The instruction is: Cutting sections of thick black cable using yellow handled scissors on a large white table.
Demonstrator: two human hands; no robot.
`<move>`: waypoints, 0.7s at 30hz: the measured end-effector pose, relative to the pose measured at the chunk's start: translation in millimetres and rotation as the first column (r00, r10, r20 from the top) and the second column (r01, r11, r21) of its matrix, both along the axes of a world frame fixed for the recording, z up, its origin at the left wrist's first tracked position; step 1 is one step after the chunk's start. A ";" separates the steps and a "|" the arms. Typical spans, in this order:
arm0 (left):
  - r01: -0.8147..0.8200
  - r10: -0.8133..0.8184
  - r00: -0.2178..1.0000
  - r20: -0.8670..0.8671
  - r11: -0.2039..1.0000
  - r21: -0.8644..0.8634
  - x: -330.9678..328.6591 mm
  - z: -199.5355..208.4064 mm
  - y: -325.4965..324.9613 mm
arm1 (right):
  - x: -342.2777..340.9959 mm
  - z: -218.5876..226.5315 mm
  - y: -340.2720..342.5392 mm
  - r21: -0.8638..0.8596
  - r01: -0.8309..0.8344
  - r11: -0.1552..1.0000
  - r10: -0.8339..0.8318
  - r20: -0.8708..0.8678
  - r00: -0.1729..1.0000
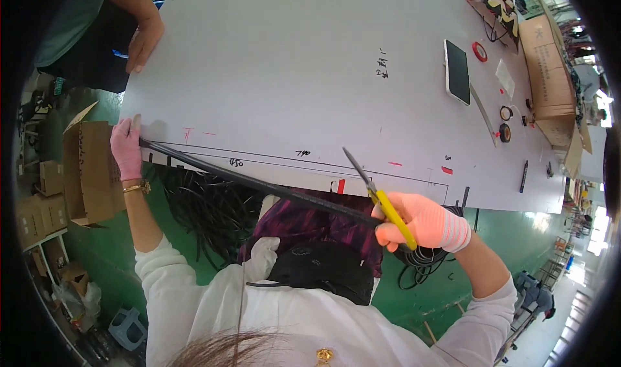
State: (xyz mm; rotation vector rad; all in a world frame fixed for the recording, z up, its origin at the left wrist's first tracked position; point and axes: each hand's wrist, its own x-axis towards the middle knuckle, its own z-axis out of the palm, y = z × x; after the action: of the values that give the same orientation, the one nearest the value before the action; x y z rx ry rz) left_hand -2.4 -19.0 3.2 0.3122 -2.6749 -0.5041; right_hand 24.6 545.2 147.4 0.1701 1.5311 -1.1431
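A long black tube (pixel 272 188) runs slantwise along the near edge of the white tabletop, stretched between both hands. At the table's left corner my left hand (pixel 127 148), in a pink glove, is closed on one end of it. My right hand (pixel 424 221), in an orange-pink glove, is closed on the other stretch of tube. The same hand also holds yellow-handled scissors (pixel 388 212), their blades pointing up and left over the tabletop. Beneath the tube, lines and handwritten marks are drawn on the table (pixel 278 82). My right fingertips are partly hidden behind the scissor handle.
Another person's hand (pixel 146 42) rests on the far left table edge. A tablet (pixel 457 73), red tape roll (pixel 479 51), black tape (pixel 504 133) and pen (pixel 524 176) lie at right. Bundled black tubes (pixel 207 205) hang below the near edge; a carton (pixel 94 173) stands left.
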 end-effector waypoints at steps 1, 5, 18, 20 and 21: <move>0.000 0.000 1.000 0.002 1.000 0.001 0.1 -1.4 -2.6 | 1.1 -4.9 2.9 -0.025 0.072 0.997 -0.073 -0.058 0.996; 0.005 -0.005 1.000 -0.027 1.000 -0.003 2.6 -6.6 -10.3 | -17.2 -16.2 3.8 0.146 0.102 0.984 -0.033 -0.413 0.910; -0.015 0.016 1.000 -0.015 0.996 0.084 2.0 -13.4 -24.8 | -44.0 -51.6 -7.0 0.737 -0.218 0.640 0.716 -0.468 0.518; -0.011 0.009 0.999 0.042 0.999 0.052 1.8 -12.1 -26.4 | -47.8 -49.8 -9.5 0.736 -0.243 0.632 0.719 -0.441 0.537; -0.016 0.015 1.000 0.006 0.997 0.078 0.4 -11.7 -20.6 | -49.5 -47.2 -12.2 0.754 -0.249 0.607 0.732 -0.409 0.545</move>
State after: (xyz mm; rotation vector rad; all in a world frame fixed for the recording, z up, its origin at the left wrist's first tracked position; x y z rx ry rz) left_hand -2.0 -39.6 -8.5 0.3565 -2.6603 -0.6045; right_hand -24.9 533.0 100.2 -0.3386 2.4010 -0.1032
